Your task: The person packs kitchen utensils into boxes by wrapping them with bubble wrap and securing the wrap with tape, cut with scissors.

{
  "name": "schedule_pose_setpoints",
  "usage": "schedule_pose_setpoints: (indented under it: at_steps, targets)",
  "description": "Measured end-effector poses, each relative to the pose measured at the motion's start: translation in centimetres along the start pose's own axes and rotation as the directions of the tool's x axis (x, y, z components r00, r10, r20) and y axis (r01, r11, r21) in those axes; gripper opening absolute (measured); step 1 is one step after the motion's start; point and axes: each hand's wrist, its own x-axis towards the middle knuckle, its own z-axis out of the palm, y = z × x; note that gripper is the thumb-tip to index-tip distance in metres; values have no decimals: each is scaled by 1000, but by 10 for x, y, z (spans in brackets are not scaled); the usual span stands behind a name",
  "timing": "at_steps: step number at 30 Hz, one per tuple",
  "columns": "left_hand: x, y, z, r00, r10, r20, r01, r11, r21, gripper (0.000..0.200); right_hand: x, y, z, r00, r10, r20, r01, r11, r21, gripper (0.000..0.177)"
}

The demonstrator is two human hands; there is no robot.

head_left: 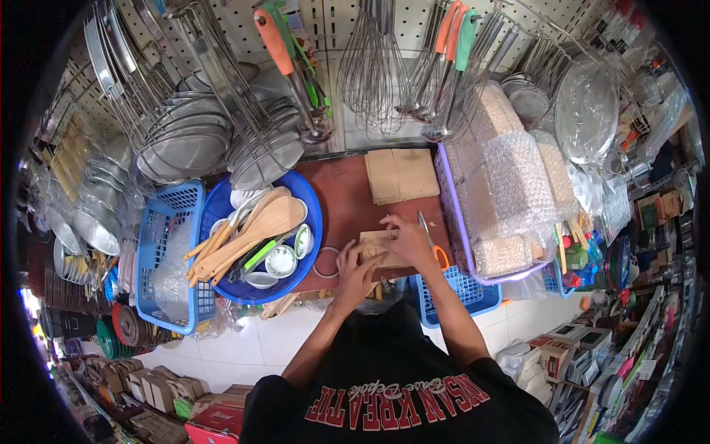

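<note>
A small brown cardboard piece (pixel 396 257) lies near the front edge of the reddish-brown table, between my hands. My left hand (pixel 359 268) grips its left side with fingers bent over it. From the right, my right hand (pixel 409 240) holds it too, its fingers curled on the upper part. Both hands cover much of the piece, so its folds are hard to make out. Close by on the right are scissors (pixel 441 257) with orange handles. A clear tape roll (pixel 326 262) lies flat just left of my left hand.
Brown cardboard sheets (pixel 403 176) are stacked at the table's back. A blue basin (pixel 299 194) of wooden spatulas and small bowls stands left. Bubble-wrapped packs fill a purple basket (pixel 460 214) on the right. Whisks (pixel 373 81) and strainers (pixel 185 140) hang behind. A blue basket (pixel 473 294) sits below.
</note>
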Motion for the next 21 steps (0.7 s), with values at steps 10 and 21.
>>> schedule_pose_setpoints:
  at_steps: [10,21]
  targets:
    - [3,7,-4,1000,-26,12,26,1000,8,30,3,21,9,994,-104,-21,104,994,-16,38]
    - [4,10,-8,997,-75,17,76,996,-41,21,4,23,9,998,-66,-22,68,993,92,29]
